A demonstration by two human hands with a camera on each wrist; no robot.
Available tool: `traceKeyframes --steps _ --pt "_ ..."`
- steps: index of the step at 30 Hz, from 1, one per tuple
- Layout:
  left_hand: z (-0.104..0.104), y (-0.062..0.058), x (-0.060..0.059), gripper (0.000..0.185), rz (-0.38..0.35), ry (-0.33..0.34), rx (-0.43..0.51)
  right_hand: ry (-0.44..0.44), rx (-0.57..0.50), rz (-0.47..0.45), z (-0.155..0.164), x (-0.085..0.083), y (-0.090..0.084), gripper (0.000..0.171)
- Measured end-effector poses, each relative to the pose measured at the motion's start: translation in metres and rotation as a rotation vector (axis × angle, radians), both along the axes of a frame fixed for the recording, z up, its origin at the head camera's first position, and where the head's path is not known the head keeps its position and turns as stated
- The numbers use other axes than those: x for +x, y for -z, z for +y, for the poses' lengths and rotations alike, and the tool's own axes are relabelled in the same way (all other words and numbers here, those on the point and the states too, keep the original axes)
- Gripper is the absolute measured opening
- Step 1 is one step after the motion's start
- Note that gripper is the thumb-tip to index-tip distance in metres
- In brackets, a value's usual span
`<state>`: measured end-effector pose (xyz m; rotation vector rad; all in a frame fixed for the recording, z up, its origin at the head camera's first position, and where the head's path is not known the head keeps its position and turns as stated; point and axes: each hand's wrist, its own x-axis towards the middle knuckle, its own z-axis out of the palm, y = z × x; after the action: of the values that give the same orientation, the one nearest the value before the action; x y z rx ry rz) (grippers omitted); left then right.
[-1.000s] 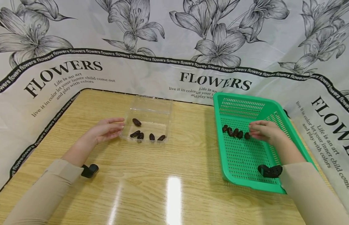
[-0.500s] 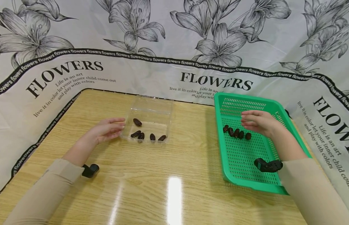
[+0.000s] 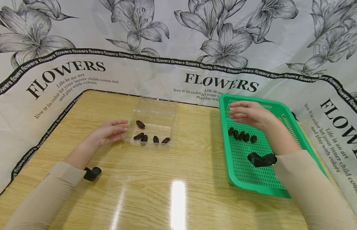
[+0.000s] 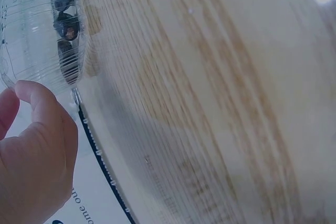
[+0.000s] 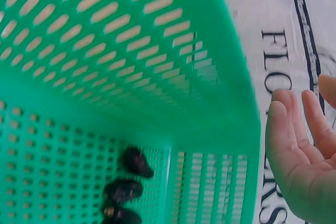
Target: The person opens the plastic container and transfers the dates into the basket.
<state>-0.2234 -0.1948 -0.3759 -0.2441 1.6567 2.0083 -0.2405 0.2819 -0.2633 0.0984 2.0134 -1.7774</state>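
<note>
My left hand (image 3: 110,132) is at the left side of a clear plastic box (image 3: 155,118), fingertips right at its wall. In the left wrist view, the finger and thumb tips of the left hand (image 4: 39,145) meet the box's edge. Several dark brown dates (image 3: 156,139) lie in the box, most along its near side. My right hand (image 3: 250,115) hovers over the back left of a green plastic basket (image 3: 228,166), holding nothing. Its fingers (image 5: 283,124) are loosely extended in the right wrist view. A row of dates (image 3: 241,135) lies on the basket floor below it.
The wooden table (image 3: 143,182) runs between box and basket, with a light glare near the front. A white cloth (image 3: 149,76) printed with flowers and lettering hangs behind the table and along its sides. Black wrist cameras (image 3: 92,174) sit on both forearms.
My right hand has left the rightmost date of the row and moved up and left, toward the basket's back left corner. The dates and my left hand stay as they were.
</note>
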Motion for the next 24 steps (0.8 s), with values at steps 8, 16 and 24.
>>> traceKeyframes --steps 8,16,24 --pt "0.0 0.0 0.0 0.06 -0.005 -0.005 0.003 -0.061 0.046 0.016 -0.035 -0.01 -0.003 0.025" --pt "-0.002 -0.002 0.003 0.062 -0.007 -0.022 0.004 -0.094 0.096 0.032 -0.076 -0.021 -0.003 0.039" --pt "-0.005 0.004 0.0 0.055 0.045 0.018 0.031 -0.167 0.155 0.057 -0.114 -0.03 0.0 0.042"
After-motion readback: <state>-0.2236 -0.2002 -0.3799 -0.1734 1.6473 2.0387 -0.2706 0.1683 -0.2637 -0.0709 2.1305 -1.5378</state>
